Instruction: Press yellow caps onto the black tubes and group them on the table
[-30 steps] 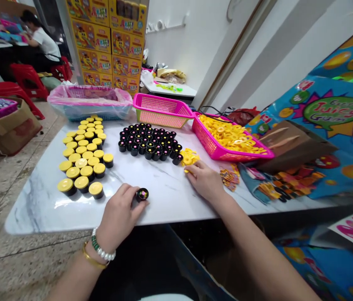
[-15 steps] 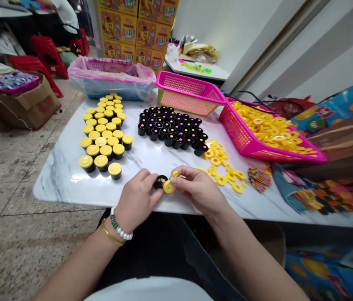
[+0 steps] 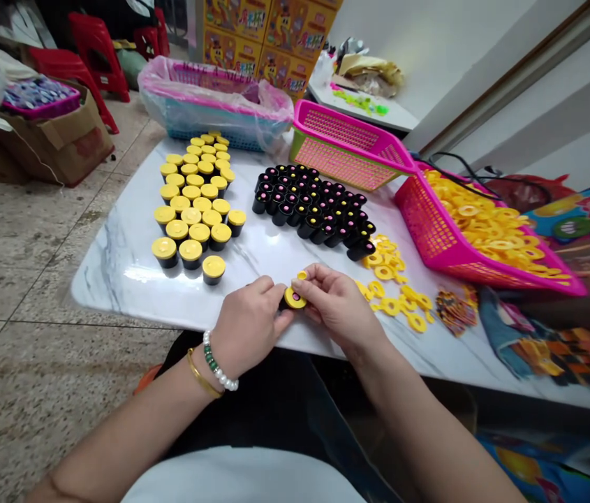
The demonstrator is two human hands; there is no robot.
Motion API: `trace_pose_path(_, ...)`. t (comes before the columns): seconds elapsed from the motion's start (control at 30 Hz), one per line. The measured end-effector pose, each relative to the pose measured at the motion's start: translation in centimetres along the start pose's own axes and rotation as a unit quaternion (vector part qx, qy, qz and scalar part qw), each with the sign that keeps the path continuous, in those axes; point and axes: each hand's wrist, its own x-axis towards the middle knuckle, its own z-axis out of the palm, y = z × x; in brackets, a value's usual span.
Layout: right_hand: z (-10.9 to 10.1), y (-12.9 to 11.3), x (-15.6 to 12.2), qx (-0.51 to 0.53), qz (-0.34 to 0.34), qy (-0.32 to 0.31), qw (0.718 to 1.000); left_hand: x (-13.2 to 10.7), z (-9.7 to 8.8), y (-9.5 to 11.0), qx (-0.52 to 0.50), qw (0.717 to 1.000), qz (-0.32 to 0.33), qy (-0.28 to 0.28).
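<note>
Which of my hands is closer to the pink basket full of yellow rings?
Your right. The right hand sits left of the pink basket, nearer you; the left hand is farther left, beyond the right hand.

Capital letters on the clear plastic bag (image 3: 268, 115) lining the blue-and-pink basket (image 3: 200, 130) at the back of the bench (image 3: 116, 272) read "HAVE A NICE", with the lettering after that lost in the folds. Behind it, the stacked yellow boxes (image 3: 288, 57) bear large Chinese characters on their fronts, ending in "杯!"; their smaller print is too blurred to read.
</note>
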Motion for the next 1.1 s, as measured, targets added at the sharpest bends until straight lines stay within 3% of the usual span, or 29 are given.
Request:
trace_pose_path(0.3,0.1,0.7,-0.5,-0.031,-0.019,-0.01,0.999,0.7,-1.6,0.8,-0.225,0.972,-0.052,-0.049)
trace_pose_path(0.37,0.2,0.9,-0.6,-0.058,-0.048,0.0,0.997,0.4,-1.0,0.9,-0.213,0.975,-0.045,-0.032)
trace_pose_path(0.53,0.8,1.5,-1.1,-0.07,-0.071,0.028,0.995,-1.1,1.2,1.0,-0.102,0.989,-0.011,0.105)
trace_pose_path(0.67,0.0,1.7,-0.5,0.002,-0.049,0.033,0.998,-1.3,1.5,0.8,-0.075,0.991,-0.01,0.107)
trace_pose_path(0.77,-1.5,0.5,0.8,0.024,0.03,-0.027,0.999,-1.2,1.0,0.7,-0.084,0.994,-0.006,0.072)
trace_pose_path(0.87,-2.7,-1.6,2.2,-0.048,0.087,-0.174,0.98,-1.2,0.6,0.8,-0.093,0.995,-0.001,0.047)
trace_pose_path(0.93,-2.9,-2.9,2.7,-0.109,0.092,-0.241,0.96,-1.2,0.4,0.8,-0.1,0.994,0.001,0.034)
trace_pose_path(1.1,-2.0,-3.4,1.5,-0.194,0.074,-0.235,0.95,-0.8,0.6,0.8,-0.105,0.994,-0.022,0.033)
